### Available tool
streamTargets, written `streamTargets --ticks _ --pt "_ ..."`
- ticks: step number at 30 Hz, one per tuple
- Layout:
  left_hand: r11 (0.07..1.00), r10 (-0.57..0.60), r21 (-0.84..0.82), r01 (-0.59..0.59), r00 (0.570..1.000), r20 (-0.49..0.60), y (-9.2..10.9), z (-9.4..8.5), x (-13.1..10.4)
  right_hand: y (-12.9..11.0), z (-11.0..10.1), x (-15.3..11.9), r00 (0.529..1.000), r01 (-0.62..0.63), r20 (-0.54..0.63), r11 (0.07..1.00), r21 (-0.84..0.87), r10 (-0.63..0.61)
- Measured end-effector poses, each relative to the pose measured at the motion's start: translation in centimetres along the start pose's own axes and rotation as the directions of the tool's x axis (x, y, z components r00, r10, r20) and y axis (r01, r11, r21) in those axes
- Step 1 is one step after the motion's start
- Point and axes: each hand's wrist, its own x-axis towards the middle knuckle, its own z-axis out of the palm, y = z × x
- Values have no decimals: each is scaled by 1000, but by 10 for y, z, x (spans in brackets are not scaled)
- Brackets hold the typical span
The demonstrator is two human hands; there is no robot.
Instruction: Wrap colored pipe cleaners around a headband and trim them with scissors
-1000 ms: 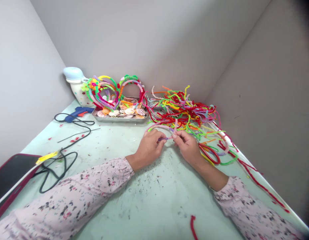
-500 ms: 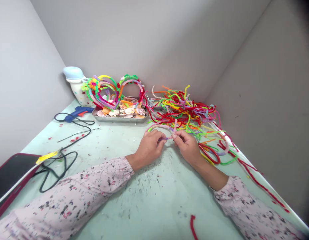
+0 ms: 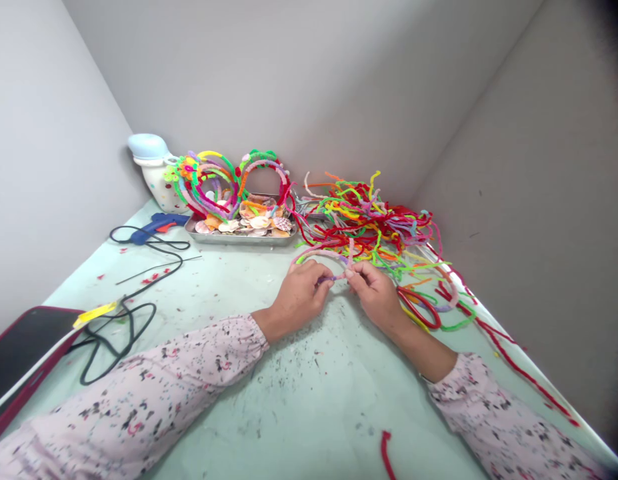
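Note:
A curved band wrapped in pink, green and purple fuzzy stem [image 3: 327,253] arches just beyond my fingers. My left hand [image 3: 305,293] is closed on this band, thumb and fingers pinching a purple part. Close beside it on the right, my right hand [image 3: 373,290] pinches a pale pink stem [image 3: 351,250], whose free end sticks up above the fingertips. A short pink and purple stretch runs between the two hands. My palms hide the rest of the band.
Colourful fuzzy stems [image 3: 369,217] lie heaped at the back right. Wrapped headbands [image 3: 209,180] stand in a metal tray [image 3: 241,239] of shells. At left are a blue glue gun [image 3: 156,227], its black cord, a white container [image 3: 159,180] and a dark red-edged device [image 3: 26,353].

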Motion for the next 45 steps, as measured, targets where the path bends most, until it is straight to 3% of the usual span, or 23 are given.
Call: streamTargets --ticks 45 --pt "1000 13 -4 -13 1000 12 -2 1 0 -2 0 0 1000 -1 -14 1000 -7 1"
